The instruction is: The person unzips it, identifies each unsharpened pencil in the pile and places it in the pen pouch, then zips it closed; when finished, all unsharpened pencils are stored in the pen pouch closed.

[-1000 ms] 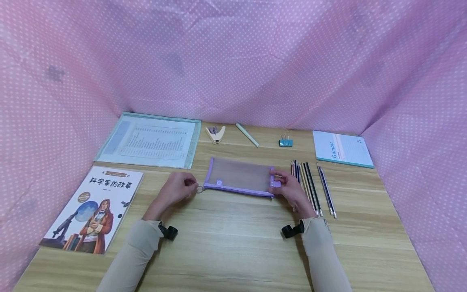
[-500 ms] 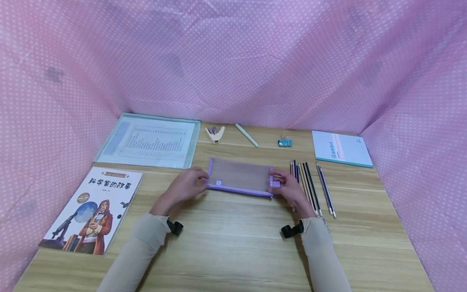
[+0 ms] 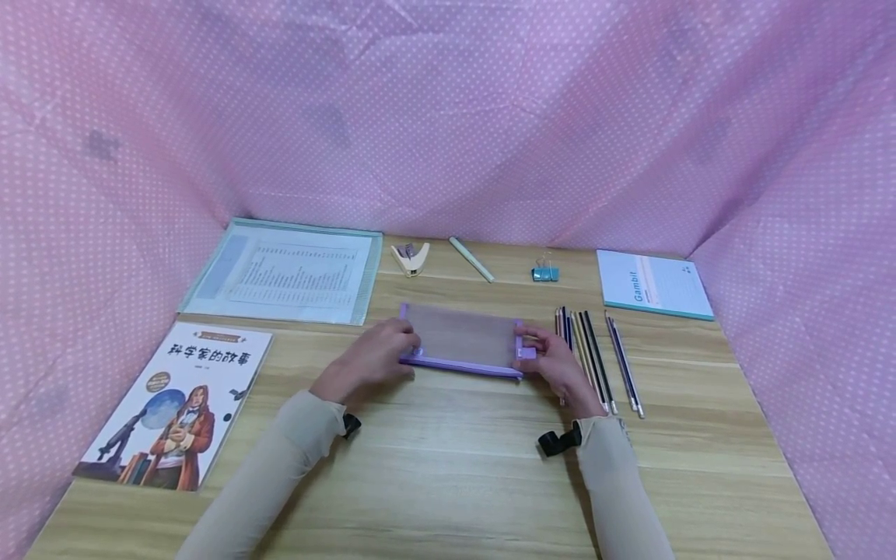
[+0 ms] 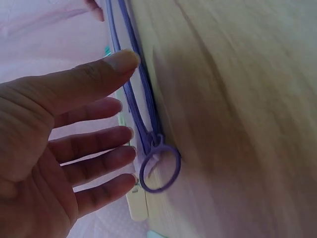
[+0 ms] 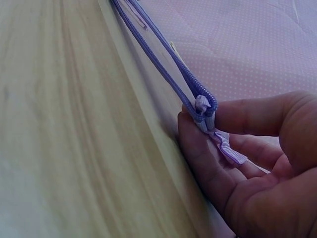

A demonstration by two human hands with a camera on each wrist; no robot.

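A see-through pencil pouch (image 3: pixel 462 334) with purple edging lies mid-table. Its two zipper edges (image 5: pixel 153 54) stand apart in the right wrist view. At the pouch's right end my right hand (image 3: pixel 558 365) pinches the corner between thumb and fingers, beside a small purple ribbon tab (image 5: pixel 231 150). My left hand (image 3: pixel 374 354) is at the left end; in the left wrist view its thumb (image 4: pixel 94 79) lies across the zipper edge, with the other fingers extended and spread. A round purple zipper pull (image 4: pixel 161 168) hangs at that end, apart from the fingers.
Several pencils (image 3: pixel 591 362) lie right of the pouch. Behind it are a stapler (image 3: pixel 411 260), a pale green pen (image 3: pixel 471 259) and a teal binder clip (image 3: pixel 544 274). A notebook (image 3: pixel 656 284) lies back right; a document folder (image 3: pixel 287 272) and a book (image 3: pixel 175 408) lie left.
My left hand has moved right, from the zipper ring at the pouch's left corner onto its left end, and has let go of the ring. My right hand keeps its hold.
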